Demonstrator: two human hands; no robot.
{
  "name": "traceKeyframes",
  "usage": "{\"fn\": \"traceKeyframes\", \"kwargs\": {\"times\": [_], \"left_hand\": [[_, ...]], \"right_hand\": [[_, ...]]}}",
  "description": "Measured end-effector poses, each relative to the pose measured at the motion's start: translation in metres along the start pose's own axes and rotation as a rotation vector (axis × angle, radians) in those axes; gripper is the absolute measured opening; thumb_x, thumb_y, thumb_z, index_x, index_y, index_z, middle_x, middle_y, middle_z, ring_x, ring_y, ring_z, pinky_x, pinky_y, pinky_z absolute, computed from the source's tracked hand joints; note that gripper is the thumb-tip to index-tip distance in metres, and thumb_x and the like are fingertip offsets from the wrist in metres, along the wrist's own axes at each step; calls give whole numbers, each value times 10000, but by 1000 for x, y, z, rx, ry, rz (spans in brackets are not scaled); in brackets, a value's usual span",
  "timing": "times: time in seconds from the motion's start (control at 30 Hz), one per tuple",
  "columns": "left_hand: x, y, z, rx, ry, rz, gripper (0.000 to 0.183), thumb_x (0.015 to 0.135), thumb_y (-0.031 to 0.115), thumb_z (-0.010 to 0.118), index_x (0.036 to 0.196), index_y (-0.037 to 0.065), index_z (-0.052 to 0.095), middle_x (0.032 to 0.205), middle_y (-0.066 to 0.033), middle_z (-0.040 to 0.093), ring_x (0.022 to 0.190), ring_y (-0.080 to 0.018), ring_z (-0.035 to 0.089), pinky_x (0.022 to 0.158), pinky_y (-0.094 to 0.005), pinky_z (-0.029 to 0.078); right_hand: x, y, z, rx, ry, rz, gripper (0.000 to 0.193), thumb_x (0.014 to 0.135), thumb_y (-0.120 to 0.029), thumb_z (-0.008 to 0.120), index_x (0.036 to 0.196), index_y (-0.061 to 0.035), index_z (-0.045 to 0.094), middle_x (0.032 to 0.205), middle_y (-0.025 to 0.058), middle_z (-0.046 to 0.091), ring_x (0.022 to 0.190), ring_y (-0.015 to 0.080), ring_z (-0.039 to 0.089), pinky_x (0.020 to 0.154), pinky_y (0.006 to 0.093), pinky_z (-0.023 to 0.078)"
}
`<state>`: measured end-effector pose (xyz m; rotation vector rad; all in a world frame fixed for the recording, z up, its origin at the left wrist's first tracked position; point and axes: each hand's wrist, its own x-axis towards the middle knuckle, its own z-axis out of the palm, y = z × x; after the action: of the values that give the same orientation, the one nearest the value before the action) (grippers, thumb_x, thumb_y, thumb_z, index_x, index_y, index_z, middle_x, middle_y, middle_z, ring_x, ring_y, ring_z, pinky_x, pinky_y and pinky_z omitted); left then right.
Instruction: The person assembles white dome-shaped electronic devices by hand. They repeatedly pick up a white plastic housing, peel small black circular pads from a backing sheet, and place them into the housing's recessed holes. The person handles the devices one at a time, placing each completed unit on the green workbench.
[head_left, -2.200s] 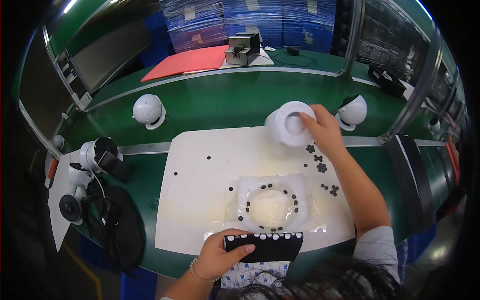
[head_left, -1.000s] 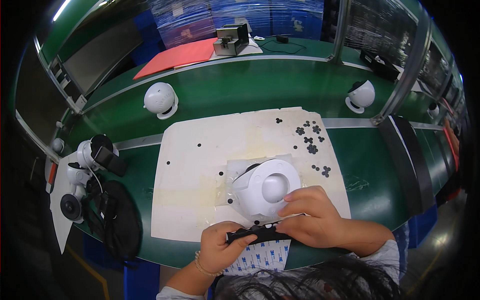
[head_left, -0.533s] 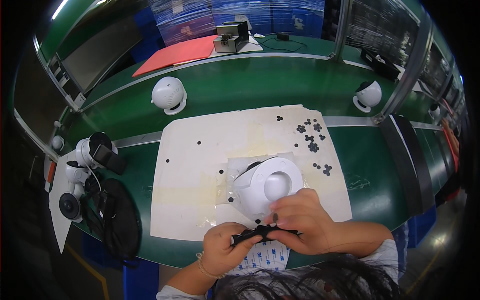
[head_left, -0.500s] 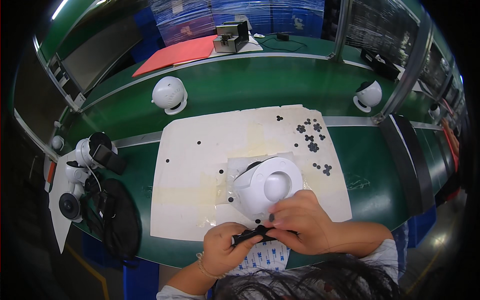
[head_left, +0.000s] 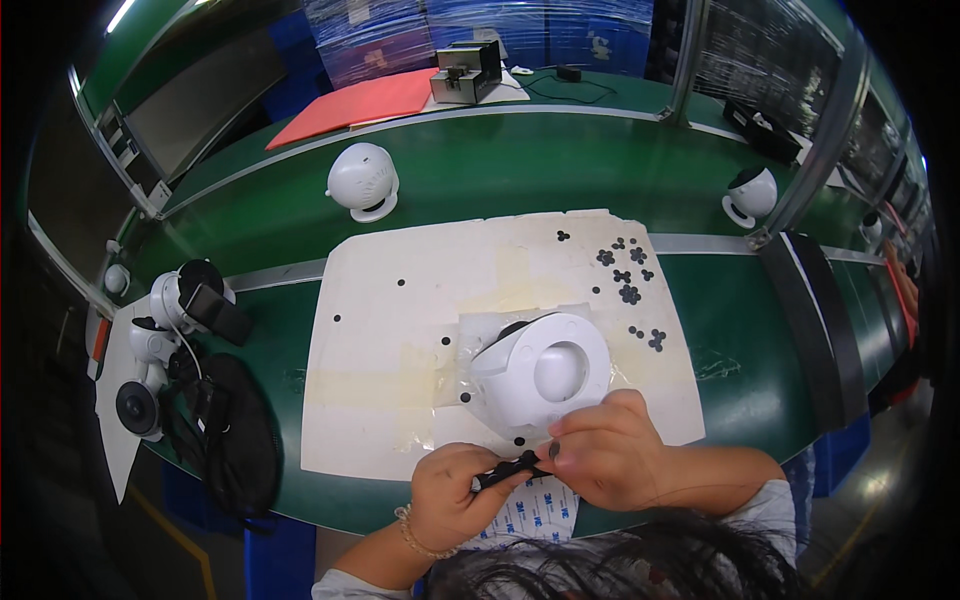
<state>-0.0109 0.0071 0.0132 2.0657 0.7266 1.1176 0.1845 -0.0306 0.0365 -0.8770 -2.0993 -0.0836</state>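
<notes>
White rounded device (head_left: 495, 378), one: on the pale card (head_left: 370, 350) in front of the person, set on a translucent pad (head_left: 468, 335); tilted, its ring-shaped base turned up, with a round recess showing and a dark part at its far left edge.

Black strip (head_left: 505, 470), one: held between the two hands, just off the device's near side. Left hand (head_left: 452, 492): thumb and fingers pinching the strip's left part. Right hand (head_left: 608, 455): fingers drawn together at the strip's right end, a small dark disc (head_left: 554, 451) at the fingertips; whether they also grip the strip, cannot tell.

Blue-printed white sheet (head_left: 540, 512), one: below the strip, partly hidden.

Black dots: clusters (head_left: 629, 294) at the card's far right; singles near the pad and toward the left, one (head_left: 519, 441) just beside the device's near edge.

Green worktop (head_left: 740, 300): under the card. To the left, a black pouch (head_left: 245, 430) and white devices with a dark lens (head_left: 137, 411). Beyond the card, a white round device (head_left: 362, 178) on a stand.
</notes>
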Motion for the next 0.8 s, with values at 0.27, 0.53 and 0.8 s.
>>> {"fn": "traceKeyframes", "kwargs": {"times": [0.27, 0.53, 0.8], "left_hand": [[0, -3, 1, 44, 6, 45, 206, 626, 110, 741, 729, 37, 579, 617, -83, 578, 512, -226, 540, 474, -299, 405], [2, -1, 3, 161, -51, 108, 212, 606, 123, 738, 759, 66, 603, 634, -42, 561, 547, -224, 535, 498, -311, 408], [3, -6, 4, 173, -66, 182, 215, 610, 99, 717, 797, 74, 613, 679, -47, 578, 583, -217, 557, 528, -315, 427]], "right_hand": [[1, -1, -3, 272, 9, 1, 295, 698, -48, 621, 977, -108, 547, 969, 35, 566, 936, 186, 529, 727, 311, 351], [7, 1, 0, 462, 24, 55, 439, 666, 60, 617, 1069, -59, 487, 1027, 105, 534, 879, 230, 527, 736, 317, 406], [15, 4, -13, 513, -209, 134, 236, 728, 31, 589, 958, -13, 561, 977, 120, 522, 832, 230, 528, 680, 311, 444]]}}
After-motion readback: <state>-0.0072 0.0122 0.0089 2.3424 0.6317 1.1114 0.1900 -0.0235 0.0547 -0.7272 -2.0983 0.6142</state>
